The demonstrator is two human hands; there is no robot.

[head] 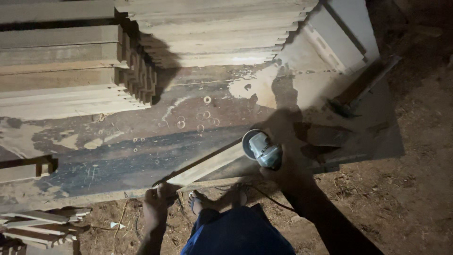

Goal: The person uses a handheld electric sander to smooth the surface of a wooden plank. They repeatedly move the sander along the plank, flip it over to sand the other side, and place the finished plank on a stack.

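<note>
At nine o'clock lie stacked pale timber planks (61,71) on the stained, worn wooden workbench (118,156). Toward seven o'clock the left hand (158,196) is clenched on the near end of a long, narrow, pale wooden strip (207,164), which runs diagonally up toward the centre. At five o'clock (half in shadow) the right hand (283,172) grasps a grey, disc-fronted angle grinder (262,148), its disc touching the strip's far end.
</note>
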